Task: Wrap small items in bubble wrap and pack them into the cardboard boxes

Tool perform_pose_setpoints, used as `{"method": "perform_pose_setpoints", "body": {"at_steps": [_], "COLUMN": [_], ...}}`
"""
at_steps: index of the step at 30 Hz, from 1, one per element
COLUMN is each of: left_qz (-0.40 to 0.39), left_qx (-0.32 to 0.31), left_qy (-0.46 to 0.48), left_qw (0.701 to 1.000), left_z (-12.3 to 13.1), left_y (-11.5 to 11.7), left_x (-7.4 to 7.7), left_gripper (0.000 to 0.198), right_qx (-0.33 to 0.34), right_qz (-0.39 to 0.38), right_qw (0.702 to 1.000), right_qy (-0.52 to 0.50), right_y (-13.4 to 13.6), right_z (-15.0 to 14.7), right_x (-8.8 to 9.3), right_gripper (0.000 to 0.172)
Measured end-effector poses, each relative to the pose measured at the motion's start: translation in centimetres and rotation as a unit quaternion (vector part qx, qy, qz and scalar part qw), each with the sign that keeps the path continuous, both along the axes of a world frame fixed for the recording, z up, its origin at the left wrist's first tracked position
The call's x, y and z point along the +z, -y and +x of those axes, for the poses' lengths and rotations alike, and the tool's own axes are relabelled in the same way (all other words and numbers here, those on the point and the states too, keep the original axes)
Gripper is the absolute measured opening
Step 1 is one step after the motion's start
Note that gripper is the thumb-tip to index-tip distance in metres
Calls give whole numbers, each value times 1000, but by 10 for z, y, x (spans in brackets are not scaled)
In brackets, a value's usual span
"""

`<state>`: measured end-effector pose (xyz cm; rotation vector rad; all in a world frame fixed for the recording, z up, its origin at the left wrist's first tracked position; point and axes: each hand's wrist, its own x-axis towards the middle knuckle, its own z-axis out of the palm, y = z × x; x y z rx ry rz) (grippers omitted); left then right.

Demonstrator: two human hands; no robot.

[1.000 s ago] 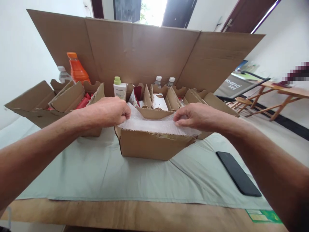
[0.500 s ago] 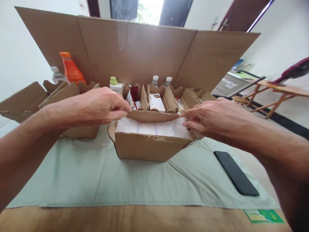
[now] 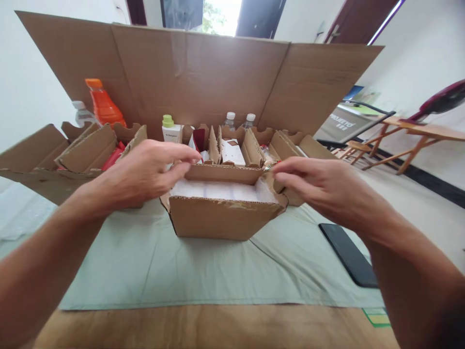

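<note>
The left hand [image 3: 145, 174] pinches the left end of the stiff brown cardboard flap [image 3: 223, 173] at the back of the small open brown cardboard box [image 3: 221, 220]. The right hand [image 3: 319, 186] bunches its fingers at the flap's right end; I cannot tell if it grips anything. Between the hands, soft white bumpy bubble wrap [image 3: 218, 190] fills the box. Under the hands lies a smooth pale green cloth [image 3: 163, 261]. Beside the right wrist sits a flat black phone [image 3: 347, 254].

White walls [image 3: 417, 53], bright doorway [image 3: 221, 14], dark door [image 3: 259, 18], wooden table [image 3: 432, 133] at right
</note>
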<state>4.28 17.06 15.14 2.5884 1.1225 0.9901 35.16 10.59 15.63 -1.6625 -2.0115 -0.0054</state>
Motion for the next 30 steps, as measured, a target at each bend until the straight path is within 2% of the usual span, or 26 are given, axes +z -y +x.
{"method": "perform_pose_setpoints", "body": {"at_steps": [2,3,4,5,7,9,10,13,16,18,20,22,25,27,30], "left_qz": [34,19,-25,-73,-183,-245,-261,-289,-288,-284,-292,-295,-262,-239,-214], "left_qx": [84,139,161,164,138,94,70,10,1,4,2,29,165,216,192], "left_qy": [128,202,266,306,290,275,277,308,338,356,370,381,392,394,408], "left_qw": [988,969,950,935,929,925,922,906,896,890,882,876,866,861,866], "left_z": [-16,-23,-28,-32,-35,-31,-26,-8,9,12,7,-7,-40,-57,-59], "left_y": [27,38,47,53,57,53,49,39,43,60,89,126,170,175,151], "left_x": [-19,-35,-54,-74,-111,-137,-144,-148,-146,-147,-150,-151,-145,-136,-124], "left_gripper": [25,30,39,48,73,90,94,96,95,91,85,80,74,74,80], "right_qx": [-62,-82,-87,-77,-34,3,13,6,-25,-35,-33,-24,27,72,92], "right_qz": [51,55,40,15,-34,-52,-51,-31,-6,14,36,57,48,24,11], "right_qw": [994,989,986,982,974,965,960,950,946,947,950,951,951,946,927], "right_qy": [-71,-107,-140,-170,-220,-258,-275,-312,-323,-318,-309,-302,-303,-315,-364], "right_y": [25,35,43,47,48,42,38,26,29,46,71,97,111,98,64], "right_z": [13,17,20,21,16,5,-1,-16,-24,-29,-38,-55,-88,-107,-114], "right_x": [-18,-33,-49,-66,-97,-119,-126,-135,-139,-142,-146,-148,-146,-142,-137], "right_gripper": [27,28,32,40,55,63,66,77,83,81,76,70,67,68,74]}}
